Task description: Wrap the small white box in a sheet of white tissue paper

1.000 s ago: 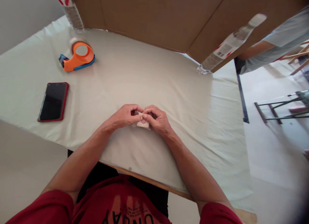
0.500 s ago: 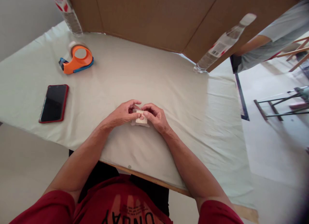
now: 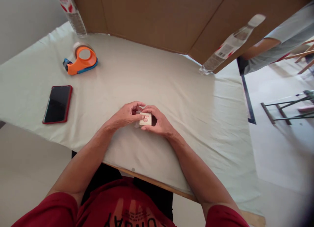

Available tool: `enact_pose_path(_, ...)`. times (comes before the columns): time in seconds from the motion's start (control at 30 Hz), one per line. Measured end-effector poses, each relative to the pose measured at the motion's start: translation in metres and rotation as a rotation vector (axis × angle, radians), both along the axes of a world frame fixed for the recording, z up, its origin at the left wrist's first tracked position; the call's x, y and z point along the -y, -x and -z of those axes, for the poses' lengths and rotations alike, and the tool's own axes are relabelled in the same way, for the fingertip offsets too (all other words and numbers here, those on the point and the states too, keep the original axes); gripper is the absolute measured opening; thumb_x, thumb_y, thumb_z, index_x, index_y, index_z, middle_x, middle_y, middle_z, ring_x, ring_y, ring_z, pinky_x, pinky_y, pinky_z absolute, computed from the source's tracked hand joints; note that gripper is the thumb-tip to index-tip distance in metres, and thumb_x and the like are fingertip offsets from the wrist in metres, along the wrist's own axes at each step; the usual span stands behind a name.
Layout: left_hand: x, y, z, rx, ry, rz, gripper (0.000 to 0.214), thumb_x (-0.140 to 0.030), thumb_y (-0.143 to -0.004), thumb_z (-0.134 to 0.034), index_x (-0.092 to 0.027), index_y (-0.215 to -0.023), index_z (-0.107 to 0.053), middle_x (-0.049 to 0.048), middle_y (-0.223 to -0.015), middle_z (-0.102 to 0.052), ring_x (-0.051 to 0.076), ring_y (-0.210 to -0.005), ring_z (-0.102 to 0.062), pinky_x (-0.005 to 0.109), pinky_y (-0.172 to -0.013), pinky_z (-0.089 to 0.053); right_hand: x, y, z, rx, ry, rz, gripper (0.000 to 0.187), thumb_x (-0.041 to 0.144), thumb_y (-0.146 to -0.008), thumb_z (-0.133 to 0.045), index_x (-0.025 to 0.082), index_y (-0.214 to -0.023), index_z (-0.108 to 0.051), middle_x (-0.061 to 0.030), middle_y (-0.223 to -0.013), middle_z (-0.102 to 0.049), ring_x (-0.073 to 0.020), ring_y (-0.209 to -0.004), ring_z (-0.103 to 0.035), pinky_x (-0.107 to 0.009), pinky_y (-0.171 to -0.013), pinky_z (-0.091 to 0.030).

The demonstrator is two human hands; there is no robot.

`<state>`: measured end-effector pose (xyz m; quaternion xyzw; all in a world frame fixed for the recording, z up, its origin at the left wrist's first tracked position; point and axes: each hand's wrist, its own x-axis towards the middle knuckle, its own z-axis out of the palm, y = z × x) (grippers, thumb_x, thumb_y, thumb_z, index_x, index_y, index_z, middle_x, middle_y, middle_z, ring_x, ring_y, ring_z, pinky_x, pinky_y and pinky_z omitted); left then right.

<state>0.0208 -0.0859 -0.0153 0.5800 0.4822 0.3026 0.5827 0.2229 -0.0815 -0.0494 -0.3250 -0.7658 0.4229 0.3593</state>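
Between my hands, low over the cloth near the table's front edge, is a small cream-coloured box (image 3: 147, 119) with a reddish print on top. My left hand (image 3: 127, 115) is closed on its left side, the thumb pressing the top face. My right hand (image 3: 160, 121) curls round the right side, with the thumb along the near edge and fingers at the far edge. A bit of clear wrapping (image 3: 137, 124) shows at the box's left, partly hidden by my left fingers.
An orange tape dispenser (image 3: 85, 58) and a phone (image 3: 58, 104) with a red case lie to the left. Two water bottles (image 3: 75, 19) (image 3: 230, 45) stand against a brown cardboard panel (image 3: 157, 21). Beyond the table's right edge is another person's arm (image 3: 262, 48) and a folding stool frame (image 3: 282, 109).
My right thumb has moved from the top of the box down to its near edge, and the right fingers have spread round its side. The left hand keeps its grip.
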Motion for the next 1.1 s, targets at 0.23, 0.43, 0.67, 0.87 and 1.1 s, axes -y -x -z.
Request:
enact_pose_path(0.23, -0.003, -0.002, 0.004, -0.059, -0.117, -0.107, 0.060, -0.033, -0.068, -0.073, -0.015, -0.125, -0.061, 0.0095, -0.114, -0.067, 0.015, -0.087, -0.061, 0.030, -0.082, -0.051, 0.008, 0.008, 0.006, 0.099, -0.167, 0.175, 0.050, 0.046, -0.075, -0.079, 0.026, -0.117, -0.060, -0.0125, -0.122, -0.061, -0.0300, -0.115, -0.058, -0.049, -0.101, -0.046)
enact_pose_path(0.43, -0.003, -0.004, 0.005, -0.137, -0.118, -0.142, 0.063, -0.034, -0.072, -0.071, -0.013, -0.131, -0.057, 0.0064, -0.105, -0.066, 0.015, -0.085, -0.061, 0.029, -0.081, -0.052, 0.004, 0.012, 0.007, 0.123, -0.150, 0.217, 0.045, 0.048, -0.077, -0.077, 0.025, -0.113, -0.062, -0.0109, -0.114, -0.066, -0.0284, -0.107, -0.061, -0.048, -0.098, -0.047)
enact_pose_path(0.67, -0.005, -0.003, 0.006, -0.081, -0.084, -0.171, 0.063, -0.041, -0.072, -0.072, -0.014, -0.127, -0.058, 0.0099, -0.112, -0.066, 0.018, -0.091, -0.064, 0.029, -0.080, -0.053, -0.005, -0.007, 0.008, -0.073, 0.059, 0.250, 0.069, 0.066, -0.078, -0.068, 0.026, -0.132, -0.054, -0.0109, -0.130, -0.064, -0.0285, -0.120, -0.059, -0.047, -0.106, -0.042)
enact_pose_path(0.87, -0.011, 0.007, 0.007, -0.102, -0.125, -0.363, 0.044, -0.043, -0.079, -0.064, -0.014, -0.112, -0.065, 0.0073, -0.098, -0.070, 0.017, -0.084, -0.063, 0.028, -0.075, -0.049, -0.018, -0.020, 0.012, -0.338, 0.193, 0.534, 0.047, 0.062, -0.086, -0.060, 0.022, -0.111, -0.065, -0.0091, -0.115, -0.068, -0.0242, -0.111, -0.062, -0.039, -0.094, -0.050)
enact_pose_path(1.1, -0.010, 0.008, 0.006, -0.237, -0.042, -0.371, 0.027, -0.035, -0.078, -0.059, -0.016, -0.095, -0.068, 0.0024, -0.074, -0.068, 0.014, -0.063, -0.059, 0.024, -0.057, -0.046, -0.014, -0.019, 0.006, -0.145, 0.138, 0.343, 0.066, 0.071, -0.078, -0.066, 0.025, -0.124, -0.061, -0.0111, -0.129, -0.065, -0.0278, -0.118, -0.060, -0.044, -0.101, -0.047)
